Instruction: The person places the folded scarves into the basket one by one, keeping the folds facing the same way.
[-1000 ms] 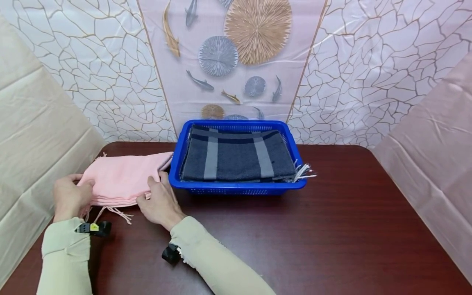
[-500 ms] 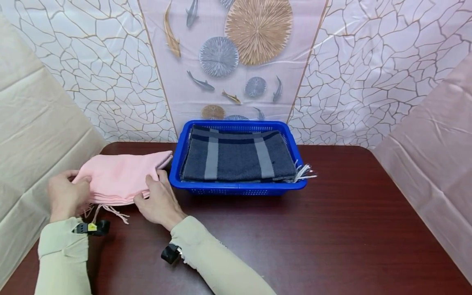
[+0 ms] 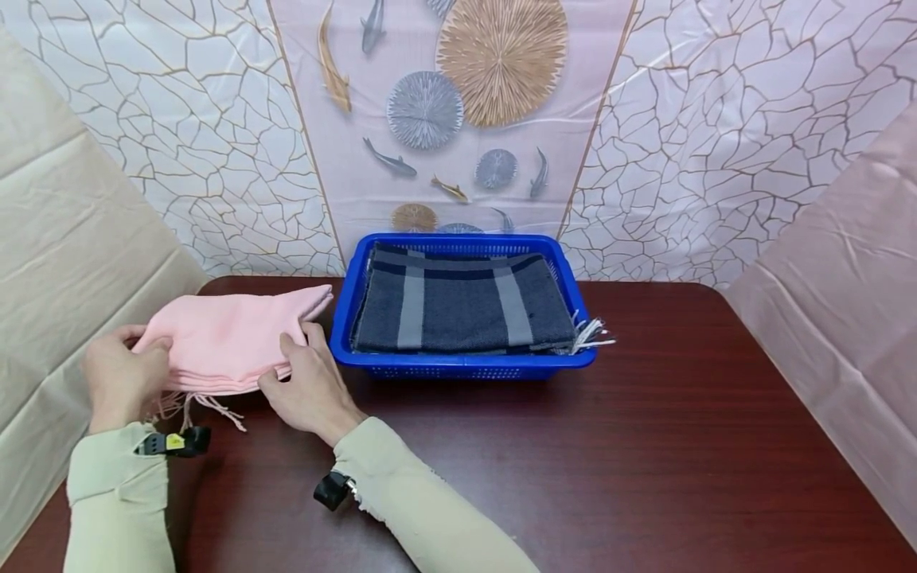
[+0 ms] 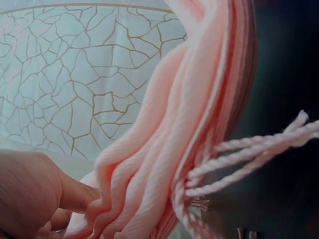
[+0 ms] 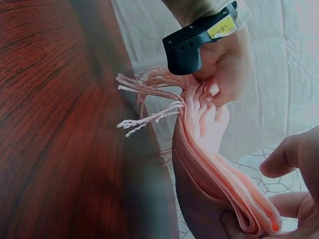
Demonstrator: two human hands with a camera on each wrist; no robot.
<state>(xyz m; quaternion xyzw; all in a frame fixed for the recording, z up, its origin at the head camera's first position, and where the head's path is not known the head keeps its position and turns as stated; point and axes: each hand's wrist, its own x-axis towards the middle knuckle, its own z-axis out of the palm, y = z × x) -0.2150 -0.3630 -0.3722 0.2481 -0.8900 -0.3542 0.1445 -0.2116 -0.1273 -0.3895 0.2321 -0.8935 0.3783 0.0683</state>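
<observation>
A folded pink scarf with twisted fringe hangs between both hands at the left of the table, its layers stacked along the near edge. My left hand grips its left end, thumb on top, bunching the folds in the left wrist view, where the scarf fills the middle. At the right end my right hand holds the near corner, thumb above and other fingers partly hidden beneath. In the right wrist view a gap shows under the scarf, above the table.
A blue plastic basket stands right of the scarf at the back of the table. In it lies a folded dark grey scarf with light stripes, its white fringe over the rim. Fabric walls enclose the table.
The pink scarf has risen a little and shifted left, with its left end bunching more. My left hand has moved left; my right hand has moved only slightly.
</observation>
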